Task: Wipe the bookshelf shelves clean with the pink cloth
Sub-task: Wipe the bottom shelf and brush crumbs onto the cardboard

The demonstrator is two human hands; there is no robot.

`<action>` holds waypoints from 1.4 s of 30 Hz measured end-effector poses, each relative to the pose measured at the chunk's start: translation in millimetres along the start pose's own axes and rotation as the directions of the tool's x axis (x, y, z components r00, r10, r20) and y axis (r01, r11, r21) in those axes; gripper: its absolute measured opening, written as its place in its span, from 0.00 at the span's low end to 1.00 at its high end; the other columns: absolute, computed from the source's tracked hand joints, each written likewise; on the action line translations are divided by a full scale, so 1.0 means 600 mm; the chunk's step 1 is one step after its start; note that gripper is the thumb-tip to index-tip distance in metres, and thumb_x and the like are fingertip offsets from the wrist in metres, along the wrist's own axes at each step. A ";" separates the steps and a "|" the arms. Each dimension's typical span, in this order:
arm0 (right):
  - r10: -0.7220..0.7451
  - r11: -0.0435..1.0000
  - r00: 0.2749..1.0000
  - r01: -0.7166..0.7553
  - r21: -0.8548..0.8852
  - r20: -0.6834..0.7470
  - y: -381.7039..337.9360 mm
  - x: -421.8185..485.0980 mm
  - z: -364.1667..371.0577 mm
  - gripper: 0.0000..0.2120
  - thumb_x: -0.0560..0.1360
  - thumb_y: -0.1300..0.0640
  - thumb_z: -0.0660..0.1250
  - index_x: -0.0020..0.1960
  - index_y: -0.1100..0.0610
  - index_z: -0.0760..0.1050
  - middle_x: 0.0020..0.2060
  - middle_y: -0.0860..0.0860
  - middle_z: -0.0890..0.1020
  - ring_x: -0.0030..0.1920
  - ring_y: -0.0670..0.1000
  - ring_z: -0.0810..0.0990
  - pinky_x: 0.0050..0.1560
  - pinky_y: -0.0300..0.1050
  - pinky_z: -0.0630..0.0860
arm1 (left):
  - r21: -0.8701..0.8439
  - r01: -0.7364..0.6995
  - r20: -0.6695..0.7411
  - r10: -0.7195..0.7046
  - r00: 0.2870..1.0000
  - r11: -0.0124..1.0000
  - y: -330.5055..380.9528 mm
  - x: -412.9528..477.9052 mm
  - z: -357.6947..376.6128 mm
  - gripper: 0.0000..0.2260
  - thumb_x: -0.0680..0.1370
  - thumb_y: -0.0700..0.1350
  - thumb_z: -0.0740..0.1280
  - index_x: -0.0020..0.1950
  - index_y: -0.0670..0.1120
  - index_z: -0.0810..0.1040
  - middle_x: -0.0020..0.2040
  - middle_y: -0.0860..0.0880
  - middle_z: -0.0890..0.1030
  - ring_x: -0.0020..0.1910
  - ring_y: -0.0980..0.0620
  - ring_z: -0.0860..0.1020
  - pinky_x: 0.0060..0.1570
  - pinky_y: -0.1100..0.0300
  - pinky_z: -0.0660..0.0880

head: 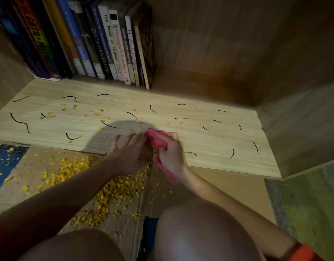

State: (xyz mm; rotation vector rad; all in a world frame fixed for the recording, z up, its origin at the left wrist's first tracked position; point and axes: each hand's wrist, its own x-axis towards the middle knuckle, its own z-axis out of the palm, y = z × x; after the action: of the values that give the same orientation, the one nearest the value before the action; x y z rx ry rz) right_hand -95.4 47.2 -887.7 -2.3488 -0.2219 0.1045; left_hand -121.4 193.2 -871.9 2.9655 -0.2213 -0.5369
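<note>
The light wooden shelf board (209,140) carries black squiggly marks and scattered yellow crumbs (98,113). At its front edge, my right hand (171,153) grips the bunched pink cloth (155,140), part of which hangs below my wrist. My left hand (130,151) lies right beside it, palm cupped upward with fingers spread, at the shelf's front lip. Some crumbs sit between the two hands.
A row of upright books (98,44) fills the back left of the shelf. The right side wall (301,125) closes the compartment. Below the shelf, cardboard (228,187) on the floor holds a heap of yellow crumbs (109,193). My knees are at the bottom.
</note>
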 end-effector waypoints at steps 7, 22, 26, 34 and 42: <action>0.166 0.985 0.968 -0.174 -0.024 -0.187 0.015 0.001 -0.031 0.20 0.76 0.66 0.58 0.66 0.56 0.73 0.62 0.54 0.68 0.62 0.57 0.65 0.63 0.41 0.60 | -0.027 0.037 -0.032 -0.037 0.999 0.999 -0.056 -0.043 0.024 0.33 0.79 0.61 0.52 0.77 0.49 0.40 0.77 0.52 0.39 0.76 0.52 0.41 0.71 0.42 0.37; -0.022 1.000 0.986 0.024 -0.013 0.166 -0.080 -0.061 0.056 0.23 0.75 0.70 0.57 0.67 0.57 0.72 0.62 0.54 0.69 0.63 0.53 0.66 0.67 0.39 0.58 | -0.067 0.072 -0.008 -0.073 0.997 0.995 -0.092 -0.083 0.021 0.34 0.80 0.57 0.53 0.77 0.45 0.38 0.77 0.48 0.40 0.76 0.48 0.40 0.70 0.41 0.38; 0.025 0.984 0.992 -0.046 0.175 0.120 -0.097 -0.068 0.053 0.20 0.75 0.71 0.58 0.63 0.59 0.75 0.51 0.51 0.71 0.54 0.46 0.70 0.56 0.24 0.64 | -0.132 0.067 -0.124 -0.083 0.989 0.989 -0.093 -0.083 0.006 0.36 0.77 0.47 0.61 0.77 0.46 0.42 0.78 0.49 0.42 0.76 0.50 0.41 0.71 0.41 0.37; -0.049 0.993 0.995 0.039 0.111 0.085 -0.094 -0.079 0.061 0.18 0.74 0.69 0.59 0.60 0.60 0.78 0.52 0.50 0.71 0.49 0.50 0.75 0.51 0.30 0.71 | -0.158 0.148 -0.128 -0.169 0.977 0.976 -0.139 -0.093 0.029 0.34 0.78 0.48 0.61 0.77 0.49 0.42 0.78 0.52 0.44 0.76 0.50 0.42 0.71 0.41 0.36; -0.080 0.989 0.982 0.101 -0.111 0.173 -0.080 -0.092 0.054 0.18 0.74 0.66 0.61 0.62 0.57 0.77 0.58 0.53 0.73 0.58 0.52 0.71 0.64 0.44 0.67 | -0.089 0.092 -0.104 -0.101 0.989 0.992 -0.116 -0.101 0.050 0.34 0.78 0.43 0.59 0.77 0.49 0.42 0.77 0.54 0.42 0.76 0.52 0.40 0.70 0.42 0.36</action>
State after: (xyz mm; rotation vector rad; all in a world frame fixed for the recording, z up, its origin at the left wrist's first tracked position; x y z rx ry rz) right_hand -160.4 92.3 -876.3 -2.4452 -0.4283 0.2524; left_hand -179.9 268.9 -889.0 2.9231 -0.0434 -0.3842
